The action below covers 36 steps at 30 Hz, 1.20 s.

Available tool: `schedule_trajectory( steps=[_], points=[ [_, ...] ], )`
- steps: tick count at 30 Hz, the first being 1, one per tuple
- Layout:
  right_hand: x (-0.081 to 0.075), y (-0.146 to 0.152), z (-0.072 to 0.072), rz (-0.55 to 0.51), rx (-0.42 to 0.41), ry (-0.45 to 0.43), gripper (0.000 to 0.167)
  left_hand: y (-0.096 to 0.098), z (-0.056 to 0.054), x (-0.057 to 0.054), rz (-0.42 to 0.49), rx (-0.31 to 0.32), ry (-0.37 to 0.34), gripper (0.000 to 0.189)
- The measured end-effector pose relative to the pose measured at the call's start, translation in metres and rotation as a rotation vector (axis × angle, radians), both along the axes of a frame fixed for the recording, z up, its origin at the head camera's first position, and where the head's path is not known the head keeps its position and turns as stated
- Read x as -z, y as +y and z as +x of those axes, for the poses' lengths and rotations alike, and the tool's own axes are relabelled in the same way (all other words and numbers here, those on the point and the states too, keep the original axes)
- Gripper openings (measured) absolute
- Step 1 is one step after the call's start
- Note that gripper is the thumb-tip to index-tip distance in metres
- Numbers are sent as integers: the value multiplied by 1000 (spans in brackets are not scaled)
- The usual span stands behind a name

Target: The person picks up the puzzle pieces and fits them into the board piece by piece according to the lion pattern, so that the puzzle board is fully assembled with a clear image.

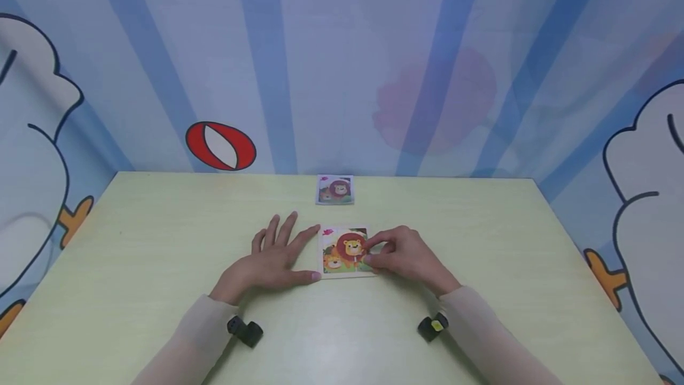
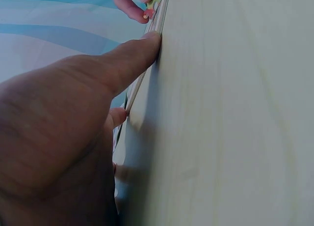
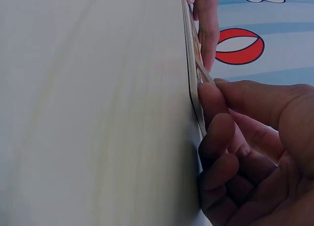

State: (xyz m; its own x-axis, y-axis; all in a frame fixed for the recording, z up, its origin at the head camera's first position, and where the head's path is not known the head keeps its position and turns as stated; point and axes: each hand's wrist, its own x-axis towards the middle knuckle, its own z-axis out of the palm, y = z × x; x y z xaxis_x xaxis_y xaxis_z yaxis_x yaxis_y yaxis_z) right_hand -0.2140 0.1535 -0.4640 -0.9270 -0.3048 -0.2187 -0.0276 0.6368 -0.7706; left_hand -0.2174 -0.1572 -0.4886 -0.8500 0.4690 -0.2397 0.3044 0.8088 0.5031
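A small lion jigsaw puzzle [image 1: 342,233] in a white-rimmed tray lies flat on the table in the head view. My left hand [image 1: 269,263] has its fingers spread, with the index fingertip and thumb tip touching the tray's left edge. At the right side of the picture, my right hand [image 1: 408,257] pinches a puzzle piece between thumb and index finger. The right wrist view shows that thin piece [image 3: 204,71] tilted up from the tray [image 3: 189,49], its lower edge at the picture surface. The fingers hide most of the piece's printed face.
Behind the puzzle, near the table's back edge, lies a small square card [image 1: 335,190] with a similar lion picture. The pale table [image 1: 160,242] meets a blue striped backdrop [image 1: 342,64] at its far side.
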Motion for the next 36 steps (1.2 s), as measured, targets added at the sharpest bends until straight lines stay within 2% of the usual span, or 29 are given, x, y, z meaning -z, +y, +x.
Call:
schedule_trajectory(
  steps=[14, 23, 28, 36],
  points=[
    [-11, -15, -5, 84, 38, -70, 14, -2, -2, 5, -18, -8, -1, 100],
    [-11, -12, -11, 182, 6, -49, 33, -2, -2, 4, -14, -6, 0, 100],
    [-9, -9, -15, 174, -2, -64, 34, -1, -3, 3, -22, -8, 4, 100],
    [-5, -6, -13, 171, -7, -39, 35, -2, -3, 3, -4, 0, -4, 102]
  ],
)
